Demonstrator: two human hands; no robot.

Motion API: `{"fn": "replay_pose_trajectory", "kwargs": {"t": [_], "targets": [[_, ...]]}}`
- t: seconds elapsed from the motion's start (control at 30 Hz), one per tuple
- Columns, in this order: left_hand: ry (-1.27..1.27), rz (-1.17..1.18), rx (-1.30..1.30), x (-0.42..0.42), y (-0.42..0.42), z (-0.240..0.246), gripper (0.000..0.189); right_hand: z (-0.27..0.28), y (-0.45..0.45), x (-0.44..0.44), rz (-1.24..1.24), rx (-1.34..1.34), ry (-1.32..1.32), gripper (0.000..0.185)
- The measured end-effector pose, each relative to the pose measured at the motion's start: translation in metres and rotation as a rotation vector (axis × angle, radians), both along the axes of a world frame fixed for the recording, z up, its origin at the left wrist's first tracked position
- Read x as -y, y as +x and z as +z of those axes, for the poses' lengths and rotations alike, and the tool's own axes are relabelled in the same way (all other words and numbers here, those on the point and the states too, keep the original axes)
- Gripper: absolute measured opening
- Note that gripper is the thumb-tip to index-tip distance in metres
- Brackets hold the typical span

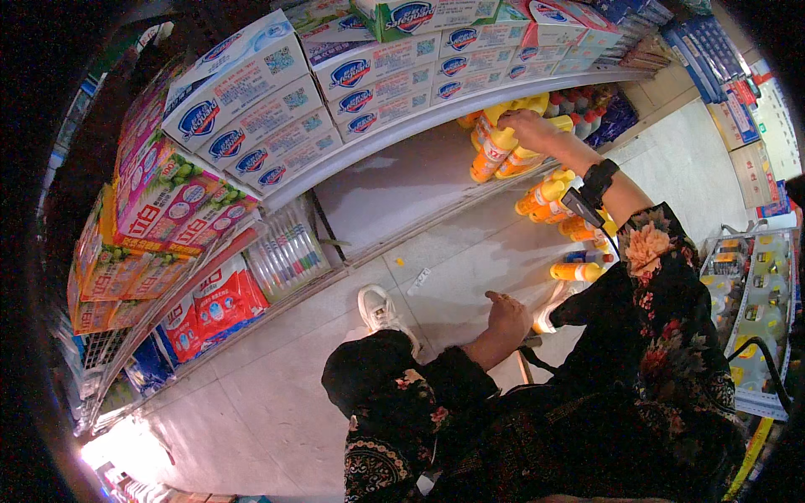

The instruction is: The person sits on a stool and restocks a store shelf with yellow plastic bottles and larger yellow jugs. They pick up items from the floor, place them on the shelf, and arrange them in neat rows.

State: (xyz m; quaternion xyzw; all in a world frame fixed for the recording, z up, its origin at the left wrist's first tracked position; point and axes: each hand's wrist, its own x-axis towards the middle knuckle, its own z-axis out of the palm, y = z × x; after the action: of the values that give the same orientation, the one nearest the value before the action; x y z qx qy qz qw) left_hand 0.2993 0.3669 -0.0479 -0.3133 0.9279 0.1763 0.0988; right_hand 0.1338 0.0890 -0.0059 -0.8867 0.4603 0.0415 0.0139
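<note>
My right hand reaches onto the bottom shelf, its fingers around the yellow cap of an orange bottle. That bottle stands at the shelf's front edge, touching other orange bottles with yellow caps. My left hand hangs above the floor between my shoes, fingers apart, holding nothing. More orange bottles stand in a group on the floor in front of the shelf, below my right wrist. One orange bottle is beside my right shoe, near a dark blue bottle.
Stacked Safeguard soap boxes fill the shelf above. Pink and orange cartons and red packs are at the left. Red-capped bottles stand behind my right hand. At the right is a rack of packaged goods. My white shoe stands on the tiles.
</note>
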Motion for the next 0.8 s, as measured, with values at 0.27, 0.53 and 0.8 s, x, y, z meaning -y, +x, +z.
{"fn": "replay_pose_trajectory", "kwargs": {"t": [0.27,0.53,0.8], "targets": [[-0.08,0.003,-0.05,-0.006,-0.001,-0.011,0.017,-0.009,0.002,0.009,-0.161,-0.047,0.053,0.031],[-0.076,-0.017,-0.085,-0.006,-0.002,-0.019,0.016,0.002,0.003,0.001,-0.067,-0.001,0.078,0.031],[-0.012,-0.079,-0.056,0.001,-0.002,-0.021,0.022,0.011,0.008,-0.009,-0.067,0.032,0.104,0.03]]}}
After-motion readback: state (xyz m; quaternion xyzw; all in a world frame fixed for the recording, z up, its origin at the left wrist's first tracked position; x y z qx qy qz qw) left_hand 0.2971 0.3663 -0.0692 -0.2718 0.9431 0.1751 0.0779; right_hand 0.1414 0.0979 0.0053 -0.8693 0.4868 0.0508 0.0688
